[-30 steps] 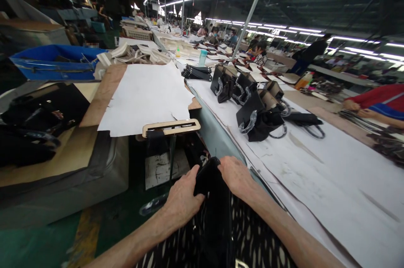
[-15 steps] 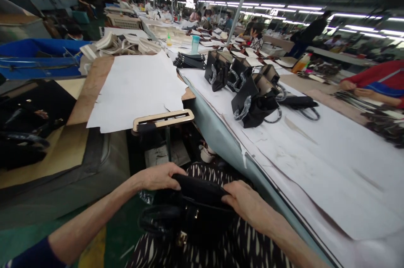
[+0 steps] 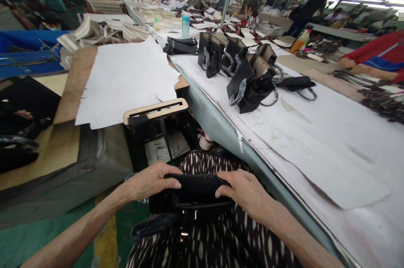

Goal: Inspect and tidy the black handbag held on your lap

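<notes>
Quick look at this spot: left hand (image 3: 151, 181) and right hand (image 3: 243, 192) both on a black leather handbag (image 3: 189, 200), held low over a lap in black-and-cream patterned fabric (image 3: 205, 242). Fingers (image 3: 172, 182) of both hands curled over the top edge, clamped on the bag from either side. Dark strap (image 3: 154, 225) with small metal fittings hanging off the front, just above the lap.

Progress-wise: 3 or 4 black bags (image 3: 211, 54) with tan interiors standing upright on the paper-covered counter (image 3: 315, 141), handles wrapped in clear plastic, looking pretty much finished, though the overlap makes an exact count tricky. Bag in hand apart from that row, no wrap visible on it from here. Stack of flat black pieces (image 3: 179, 45) further along, just beside a teal bottle (image 3: 185, 26). More dark bags (image 3: 22, 120) off to the left, plus a big white sheet (image 3: 123, 83) on a brown board and a cream slotted frame (image 3: 154, 110) at its near edge. Over on the right, a co-worker's hands (image 3: 347, 63) below a red sleeve (image 3: 375, 55), near a heap of dark straps (image 3: 381, 99).
</notes>
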`<state>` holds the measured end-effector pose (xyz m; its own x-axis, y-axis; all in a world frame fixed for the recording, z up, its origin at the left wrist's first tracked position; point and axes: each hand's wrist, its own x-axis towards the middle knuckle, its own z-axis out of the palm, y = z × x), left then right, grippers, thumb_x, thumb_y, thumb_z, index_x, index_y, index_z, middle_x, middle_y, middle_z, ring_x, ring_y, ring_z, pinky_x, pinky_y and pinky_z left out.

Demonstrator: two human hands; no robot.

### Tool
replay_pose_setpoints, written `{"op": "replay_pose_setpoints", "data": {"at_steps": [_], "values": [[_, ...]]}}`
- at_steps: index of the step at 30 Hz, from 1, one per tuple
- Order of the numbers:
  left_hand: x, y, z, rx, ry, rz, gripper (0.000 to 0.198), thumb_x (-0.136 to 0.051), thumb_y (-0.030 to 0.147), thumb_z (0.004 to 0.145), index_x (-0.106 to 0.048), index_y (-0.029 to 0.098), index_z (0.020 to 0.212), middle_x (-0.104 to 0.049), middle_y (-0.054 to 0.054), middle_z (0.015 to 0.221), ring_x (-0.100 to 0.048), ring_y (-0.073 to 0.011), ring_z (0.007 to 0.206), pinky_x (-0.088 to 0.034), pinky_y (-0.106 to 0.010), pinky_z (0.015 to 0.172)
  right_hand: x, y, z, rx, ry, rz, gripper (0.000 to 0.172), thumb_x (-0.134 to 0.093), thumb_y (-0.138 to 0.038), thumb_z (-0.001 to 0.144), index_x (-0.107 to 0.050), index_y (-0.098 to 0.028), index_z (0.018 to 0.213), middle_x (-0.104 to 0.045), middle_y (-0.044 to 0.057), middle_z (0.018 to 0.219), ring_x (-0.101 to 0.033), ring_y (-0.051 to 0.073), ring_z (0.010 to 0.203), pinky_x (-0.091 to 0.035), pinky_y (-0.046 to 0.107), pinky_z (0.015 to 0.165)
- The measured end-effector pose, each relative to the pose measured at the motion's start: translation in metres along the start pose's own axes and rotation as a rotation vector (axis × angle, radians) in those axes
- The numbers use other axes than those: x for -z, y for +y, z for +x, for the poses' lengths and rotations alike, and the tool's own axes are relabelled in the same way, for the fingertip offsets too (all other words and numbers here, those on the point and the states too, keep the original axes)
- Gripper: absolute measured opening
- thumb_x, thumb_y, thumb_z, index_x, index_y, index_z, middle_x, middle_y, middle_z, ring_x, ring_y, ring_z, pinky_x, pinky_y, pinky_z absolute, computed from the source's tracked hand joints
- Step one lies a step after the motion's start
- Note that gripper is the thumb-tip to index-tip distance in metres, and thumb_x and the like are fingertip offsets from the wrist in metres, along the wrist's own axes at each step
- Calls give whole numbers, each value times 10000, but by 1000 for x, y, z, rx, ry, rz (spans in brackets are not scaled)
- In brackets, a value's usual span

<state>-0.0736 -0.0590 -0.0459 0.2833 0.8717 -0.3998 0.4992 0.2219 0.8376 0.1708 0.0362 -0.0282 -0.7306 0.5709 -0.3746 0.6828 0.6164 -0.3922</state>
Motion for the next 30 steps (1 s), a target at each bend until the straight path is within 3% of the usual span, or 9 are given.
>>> {"op": "replay_pose_setpoints", "data": {"at_steps": [5,8,10,13,19,30], "values": [[-5,8,-5,-12,75,252,243,-426,324,846,-636,201,861,-609,7,708,-535,-143,661,-373,-202,599,-4,-2,3,-17,34,-130,174,-489,-291,821,-569,-206,693,-623,-14,671,-553,140,669,-292,242,591],[-14,20,0,3,205,494,177,-489,236,806,-604,218,939,-627,-30,840,-556,-206,823,-399,-290,755,-6,-3,4,-11,26,-156,196,-472,-294,832,-581,-200,698,-637,4,699,-569,152,699,-307,249,605],[-23,30,9,-94,264,563,248,-510,160,777,-554,229,1011,-593,-38,1015,-520,-220,970,-379,-339,868,-7,-3,5,-13,26,-175,181,-480,-291,824,-590,-200,713,-647,12,716,-581,163,715,-315,256,612],[-37,41,23,-248,287,535,251,-497,112,776,-528,235,993,-508,-19,1171,-471,-196,1064,-371,-336,932,-8,1,7,-33,43,-179,146,-494,-281,809,-601,-204,746,-656,16,748,-592,170,738,-328,259,622],[-46,32,31,-184,456,387,157,-456,84,791,-536,196,865,-538,-21,1064,-521,-164,970,-430,-280,866,-10,6,8,-77,34,-173,184,-479,-308,815,-603,-204,727,-659,27,759,-602,182,763,-357,260,661],[-45,25,30,-304,426,437,271,-440,55,805,-565,228,972,-475,-9,1221,-497,-147,1072,-414,-255,931,-11,6,11,-105,90,-154,176,-488,-296,803,-614,-195,733,-665,49,791,-605,205,795,-381,279,678]]}}
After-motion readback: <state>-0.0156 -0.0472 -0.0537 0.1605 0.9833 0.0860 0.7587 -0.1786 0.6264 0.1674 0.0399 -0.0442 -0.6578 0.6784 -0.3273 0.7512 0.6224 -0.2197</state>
